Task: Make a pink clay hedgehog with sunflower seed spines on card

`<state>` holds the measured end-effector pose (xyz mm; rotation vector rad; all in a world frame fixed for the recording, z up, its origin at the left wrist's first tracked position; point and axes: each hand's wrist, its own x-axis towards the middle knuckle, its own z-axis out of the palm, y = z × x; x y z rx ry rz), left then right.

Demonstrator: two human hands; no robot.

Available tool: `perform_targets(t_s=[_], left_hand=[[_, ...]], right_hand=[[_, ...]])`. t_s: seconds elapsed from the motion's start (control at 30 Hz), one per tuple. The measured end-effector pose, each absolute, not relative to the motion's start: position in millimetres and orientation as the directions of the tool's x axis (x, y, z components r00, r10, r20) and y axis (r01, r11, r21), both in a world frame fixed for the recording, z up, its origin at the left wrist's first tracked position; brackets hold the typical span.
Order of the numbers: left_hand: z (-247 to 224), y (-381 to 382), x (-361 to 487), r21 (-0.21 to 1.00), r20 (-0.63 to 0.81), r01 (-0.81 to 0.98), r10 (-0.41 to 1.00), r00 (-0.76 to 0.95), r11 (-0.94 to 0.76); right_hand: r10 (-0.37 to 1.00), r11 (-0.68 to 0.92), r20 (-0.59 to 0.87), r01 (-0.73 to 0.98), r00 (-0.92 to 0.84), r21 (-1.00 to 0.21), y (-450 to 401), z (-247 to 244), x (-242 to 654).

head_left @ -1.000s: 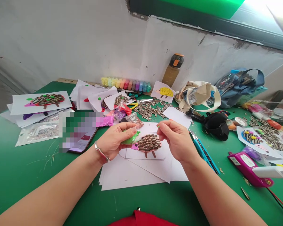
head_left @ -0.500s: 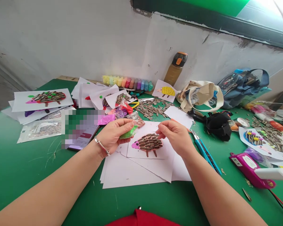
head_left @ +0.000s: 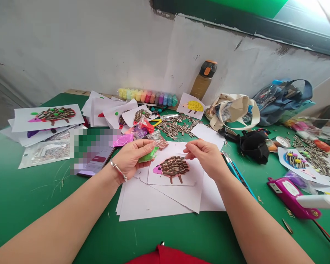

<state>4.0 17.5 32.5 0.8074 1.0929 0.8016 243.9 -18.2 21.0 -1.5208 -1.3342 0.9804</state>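
- Near the left edge of the green worktop (head_left: 30, 209), a sheet with a seed-covered hedgehog picture (head_left: 48, 116) lies on loose papers.
- Just right of that sheet, a heavily blurred phone (head_left: 95, 163) lies beside a pink clay packet (head_left: 123, 139).
- The left hand (head_left: 132, 157) is closed, gripping a lump of green modelling clay (head_left: 147, 155) that shows past the fingertips.
- Mid-worktop, a sunflower-seed hedgehog (head_left: 172, 168) sits on a white sheet, just below the hands, atop a paper stack (head_left: 159, 200).
- Toward the back edge, a heap of sunflower seeds (head_left: 176, 126) lies near a yellow hedgehog drawing (head_left: 191, 106).
- The right hand (head_left: 206, 156) hovers just above the hedgehog sheet's right corner, its thumb and forefinger pinched together. Anything between them is too small to tell.
- Just right of that hand lies a blue craft knife (head_left: 238, 172).
- Near the right edge, loose seeds (head_left: 313, 159) spread beside a decorated paper (head_left: 299, 165).
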Motion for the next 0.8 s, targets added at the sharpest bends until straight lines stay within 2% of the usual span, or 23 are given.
perform_targets(t_s=[0.1,0.2,0.33,0.53,0.67,0.8], left_hand=[[34.5,16.9,4.1,0.869,-0.423,-0.155,0.869,0.257,0.469],[36.5,17.3,3.2,0.872,-0.419,-0.152,0.871,0.257,0.465],[37.5,19.0,0.0,0.875,-0.407,-0.164,0.876,0.257,0.455],[38.0,20.4,-5.2,0.877,-0.382,-0.194,0.883,0.271,0.439],[36.9,21.2,-5.3,0.876,-0.382,-0.21,0.89,0.248,0.434],[34.7,22.3,-4.4,0.871,-0.394,-0.213,0.888,0.236,0.443]], right_hand=[[0.991,-0.028,0.033,0.458,0.127,-0.889,-19.7,21.9,241.0],[0.994,-0.017,0.038,0.49,0.102,-0.872,-19.3,20.7,232.5],[0.999,0.05,0.046,0.586,-0.022,-0.809,-15.1,25.2,210.2],[0.94,0.34,0.172,0.791,-0.294,-0.508,-0.3,30.7,180.3],[0.904,0.421,0.233,0.844,-0.359,-0.333,8.9,11.9,172.8],[0.881,0.463,0.189,0.87,-0.433,-0.17,8.1,-4.6,169.0]])
